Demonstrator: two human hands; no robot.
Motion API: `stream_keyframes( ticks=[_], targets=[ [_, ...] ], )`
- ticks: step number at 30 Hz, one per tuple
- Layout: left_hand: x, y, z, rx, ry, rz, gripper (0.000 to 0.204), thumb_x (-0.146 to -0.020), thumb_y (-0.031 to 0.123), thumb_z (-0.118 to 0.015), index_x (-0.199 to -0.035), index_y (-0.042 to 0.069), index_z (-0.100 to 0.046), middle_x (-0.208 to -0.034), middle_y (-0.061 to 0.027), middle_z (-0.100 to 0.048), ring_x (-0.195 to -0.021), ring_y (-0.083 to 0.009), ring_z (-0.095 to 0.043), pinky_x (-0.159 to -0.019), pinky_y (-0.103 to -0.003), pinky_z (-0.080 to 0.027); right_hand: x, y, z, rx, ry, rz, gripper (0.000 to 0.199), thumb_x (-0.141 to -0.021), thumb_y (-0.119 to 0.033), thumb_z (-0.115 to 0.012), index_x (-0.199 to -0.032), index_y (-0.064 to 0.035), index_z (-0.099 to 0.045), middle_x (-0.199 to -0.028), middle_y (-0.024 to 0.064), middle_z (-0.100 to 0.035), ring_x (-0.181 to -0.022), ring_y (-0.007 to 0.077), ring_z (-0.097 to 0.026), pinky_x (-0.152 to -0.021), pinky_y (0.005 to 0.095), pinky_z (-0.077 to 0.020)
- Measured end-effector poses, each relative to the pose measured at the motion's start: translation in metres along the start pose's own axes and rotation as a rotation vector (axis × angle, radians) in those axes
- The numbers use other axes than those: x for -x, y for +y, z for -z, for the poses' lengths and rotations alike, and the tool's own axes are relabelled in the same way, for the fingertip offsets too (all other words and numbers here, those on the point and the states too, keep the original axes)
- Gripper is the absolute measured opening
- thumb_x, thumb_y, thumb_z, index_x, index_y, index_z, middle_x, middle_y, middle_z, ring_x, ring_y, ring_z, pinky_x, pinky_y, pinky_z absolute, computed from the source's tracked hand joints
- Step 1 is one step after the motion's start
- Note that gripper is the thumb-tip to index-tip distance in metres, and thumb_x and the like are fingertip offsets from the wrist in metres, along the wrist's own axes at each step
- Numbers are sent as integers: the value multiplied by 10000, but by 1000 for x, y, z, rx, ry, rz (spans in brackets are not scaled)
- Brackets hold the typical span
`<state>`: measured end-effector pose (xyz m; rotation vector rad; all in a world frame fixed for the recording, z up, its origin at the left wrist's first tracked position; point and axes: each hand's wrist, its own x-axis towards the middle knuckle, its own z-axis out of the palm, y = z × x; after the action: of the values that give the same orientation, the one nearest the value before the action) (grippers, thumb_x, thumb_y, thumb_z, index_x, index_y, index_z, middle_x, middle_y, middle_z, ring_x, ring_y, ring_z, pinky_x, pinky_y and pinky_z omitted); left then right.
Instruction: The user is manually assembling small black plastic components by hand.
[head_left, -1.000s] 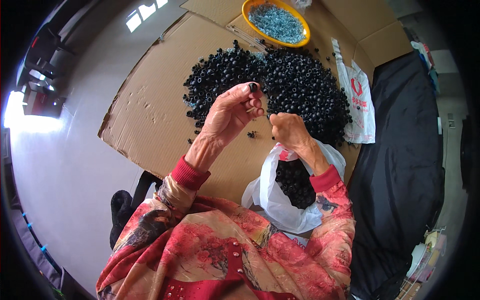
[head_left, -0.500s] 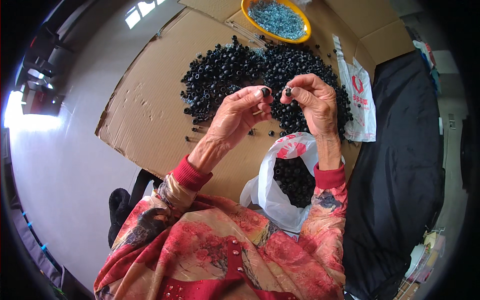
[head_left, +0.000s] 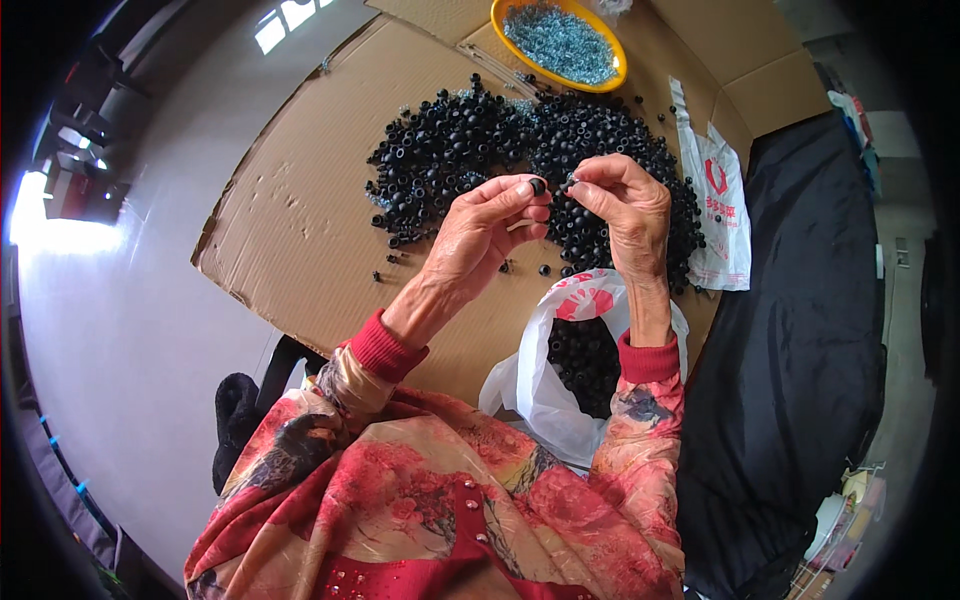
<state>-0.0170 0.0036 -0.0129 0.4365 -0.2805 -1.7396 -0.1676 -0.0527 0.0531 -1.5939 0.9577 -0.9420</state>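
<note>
Black ring (head_left: 537,186) is pinched in my left hand (head_left: 487,232) fingertips, over the cardboard sheet (head_left: 300,250) and big pile of black rings (head_left: 480,140). Right hand (head_left: 625,205) pinches something tiny, can't tell what, right beside it.

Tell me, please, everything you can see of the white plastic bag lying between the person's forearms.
The white plastic bag is thin, crinkled film with a red print near its rim. It lies slumped on the cardboard sheet, mouth open toward the hands, and holds a heap of small black ring-shaped pieces like those piled further up. The right forearm's red cuff lies against its right edge, and its lower part meets the floral clothing. Neither hand holds it.
</note>
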Motion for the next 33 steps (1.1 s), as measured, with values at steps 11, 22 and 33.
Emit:
stream_keyframes(
  ticks=[11, 22, 33],
  targets=[
    [-2, -2, 5, 8, -16, -2, 210, -889, 189, -554, -1030, 36, -580, -955, -65, -615, -858, -137, -578, -794, -325, -481, 0, 1, 2, 233, -31, 4, 102, -764, 19, -622, -856, -22, -639, -813, 17, -624, -739, 72, -572, -684, 209, -472],
    [1, 1, -4, 11, -8, -5, 196, -890, 167, -549, -1029, 31, -578, -968, -65, -619, -854, -129, -579, -782, -314, -482, 0, -5, -3, 225, -9, 102, 146, -739, 51, -620, -865, -22, -634, -805, 27, -636, -732, 88, -590, -676, 226, -481],
    [-1, -2, -2, -1, -39, 2, 234, -895, 149, -534, -1075, 3, -564, -1114, -107, -580, -1031, -197, -547, -868, -366, -455, -1, 3, -3, 230, 64, 104, 178, -747, 32, -634, -914, -30, -642, -811, 29, -640, -739, 77, -579, -683, 226, -479]
  ],
)
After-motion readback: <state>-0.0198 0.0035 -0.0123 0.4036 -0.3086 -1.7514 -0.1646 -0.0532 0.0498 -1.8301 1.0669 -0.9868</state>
